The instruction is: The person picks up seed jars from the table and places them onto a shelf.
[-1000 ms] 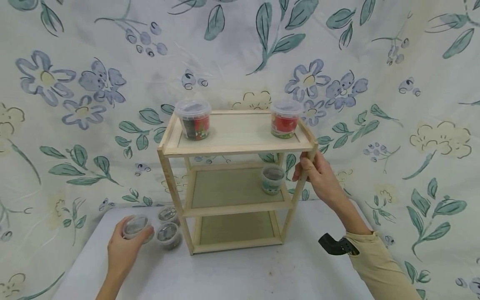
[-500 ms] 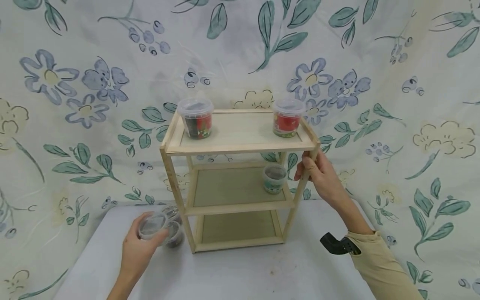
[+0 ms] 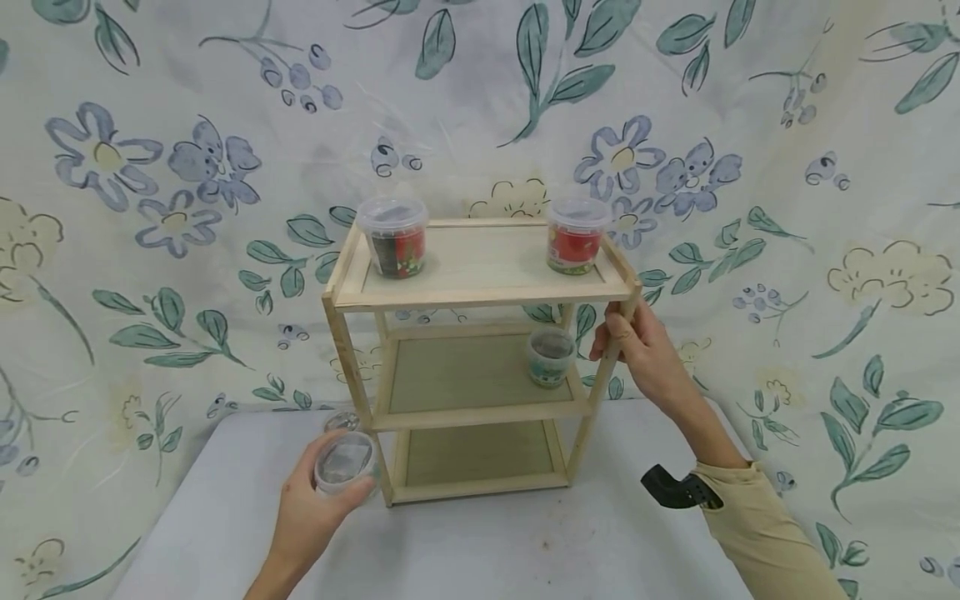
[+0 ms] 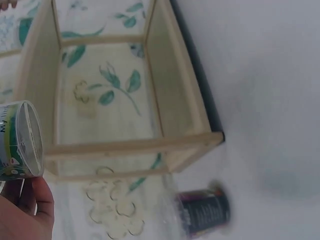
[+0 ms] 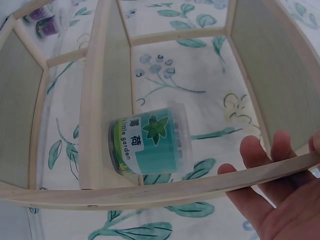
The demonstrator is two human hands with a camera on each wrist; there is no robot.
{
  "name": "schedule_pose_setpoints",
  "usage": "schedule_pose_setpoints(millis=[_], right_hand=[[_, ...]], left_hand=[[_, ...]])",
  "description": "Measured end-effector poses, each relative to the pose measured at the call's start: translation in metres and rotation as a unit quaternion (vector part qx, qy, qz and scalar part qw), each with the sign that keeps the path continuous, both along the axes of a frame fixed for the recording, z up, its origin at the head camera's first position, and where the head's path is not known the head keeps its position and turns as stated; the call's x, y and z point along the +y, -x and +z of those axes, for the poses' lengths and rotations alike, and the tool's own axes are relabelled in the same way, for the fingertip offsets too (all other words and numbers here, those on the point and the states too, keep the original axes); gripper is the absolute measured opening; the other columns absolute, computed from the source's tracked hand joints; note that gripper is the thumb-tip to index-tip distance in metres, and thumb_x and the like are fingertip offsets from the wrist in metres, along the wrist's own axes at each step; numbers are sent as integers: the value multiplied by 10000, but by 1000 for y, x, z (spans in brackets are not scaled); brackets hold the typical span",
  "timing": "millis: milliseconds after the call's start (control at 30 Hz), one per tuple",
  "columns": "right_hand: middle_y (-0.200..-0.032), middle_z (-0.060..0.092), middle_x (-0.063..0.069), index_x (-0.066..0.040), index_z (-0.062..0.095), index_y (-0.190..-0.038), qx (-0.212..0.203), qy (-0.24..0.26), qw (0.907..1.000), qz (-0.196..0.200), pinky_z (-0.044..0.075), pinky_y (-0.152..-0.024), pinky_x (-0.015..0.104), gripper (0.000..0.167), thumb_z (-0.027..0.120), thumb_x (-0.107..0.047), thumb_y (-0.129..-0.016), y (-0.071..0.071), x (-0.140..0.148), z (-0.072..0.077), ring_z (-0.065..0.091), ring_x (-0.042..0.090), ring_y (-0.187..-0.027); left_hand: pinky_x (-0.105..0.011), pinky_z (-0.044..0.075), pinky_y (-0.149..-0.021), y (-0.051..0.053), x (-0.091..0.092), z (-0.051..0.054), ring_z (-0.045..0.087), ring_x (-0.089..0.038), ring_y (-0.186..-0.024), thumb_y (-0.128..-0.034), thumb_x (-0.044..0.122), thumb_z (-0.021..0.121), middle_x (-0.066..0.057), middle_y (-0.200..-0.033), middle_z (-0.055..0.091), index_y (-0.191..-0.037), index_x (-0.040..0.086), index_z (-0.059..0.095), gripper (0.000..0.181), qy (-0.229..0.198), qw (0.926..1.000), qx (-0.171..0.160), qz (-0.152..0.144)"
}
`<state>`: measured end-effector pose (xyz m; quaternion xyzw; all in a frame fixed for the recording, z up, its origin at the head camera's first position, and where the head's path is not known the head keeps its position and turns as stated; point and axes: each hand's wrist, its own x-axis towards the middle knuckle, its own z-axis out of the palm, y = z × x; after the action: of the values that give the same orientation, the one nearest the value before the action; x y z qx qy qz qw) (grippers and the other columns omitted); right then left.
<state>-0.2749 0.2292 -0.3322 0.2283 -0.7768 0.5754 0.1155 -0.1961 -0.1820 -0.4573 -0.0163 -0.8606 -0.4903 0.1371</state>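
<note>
Plastic cup (image 3: 347,460), gripped in left hand (image 3: 311,510), shifted toward wooden rack (image 3: 480,265); right hand (image 3: 647,354) grips rack's post (image 5: 150,196).

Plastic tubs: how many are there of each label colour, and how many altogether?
Tubs with red on the label: 2
Tubs with teal on the label: 2
Tubs with purple on the label: 2
Total: 6

A pale, lightly creased sheet (image 3: 480,100) printed with blue-petalled, yellow-centred flowers (image 3: 103,154), soft yellow blossoms (image 3: 888,279), teal-green leafy sprigs (image 3: 585,86) and blue berry clusters (image 3: 300,77) hangs behind a smooth white counter (image 3: 465,554), which bears a few small brownish specks (image 3: 545,546) toward its front.
</note>
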Motion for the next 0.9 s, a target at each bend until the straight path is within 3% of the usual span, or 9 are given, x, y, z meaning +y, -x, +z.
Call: schedule_pose_setpoints(millis=[133, 367, 667, 800, 900], right_hand=[[-825, 574, 196, -46, 400, -1125, 15, -42, 10000, -19, 570, -738, 303, 151, 362, -186, -1085, 0, 0, 0, 649, 207, -738], [-825, 568, 185, -48, 404, -1123, 6, 9, 10000, -23, 579, -746, 330, 149, 367, -187, -1084, -1, 0, 0, 651, 198, -736], [-839, 558, 178, -50, 394, -1126, -51, -21, 10000, -58, 571, -753, 318, 152, 363, -193, -1084, 0, 1, 1, 644, 194, -750], [-842, 560, 189, -47, 391, -1131, -80, -71, 9999, -79, 568, -751, 334, 160, 366, -197, -1083, 0, 0, 1, 640, 209, -756], [-840, 563, 198, -35, 390, -1136, -60, -70, 9999, -54, 567, -750, 328, 166, 367, -190, -1082, -1, -1, 0, 639, 216, -752]], left_hand=[[-337, 461, -790, -5, 13, 9, 533, -102, -992, -764, 131, 834, -37, -1206, 598, -1349, 157, 537, 657, -195, 9991, 269, -270], [-350, 501, -757, -3, 31, 30, 570, -178, -977, -755, 118, 831, -34, -1203, 606, -1327, 149, 552, 637, -399, 9953, 358, -803], [-427, 486, -791, 19, 50, 51, 556, -268, -1029, -767, 141, 803, -86, -1241, 585, -1353, 134, 518, 652, -475, 9901, 609, -1169], [-448, 460, -838, 31, 59, 56, 535, -269, -1090, -793, 190, 778, -83, -1289, 550, -1376, 148, 494, 650, -552, 9896, 659, -1149], [-437, 457, -858, 40, 66, 58, 531, -268, -1113, -810, 220, 776, -93, -1309, 534, -1399, 173, 480, 660, -696, 9899, 514, -1120]])
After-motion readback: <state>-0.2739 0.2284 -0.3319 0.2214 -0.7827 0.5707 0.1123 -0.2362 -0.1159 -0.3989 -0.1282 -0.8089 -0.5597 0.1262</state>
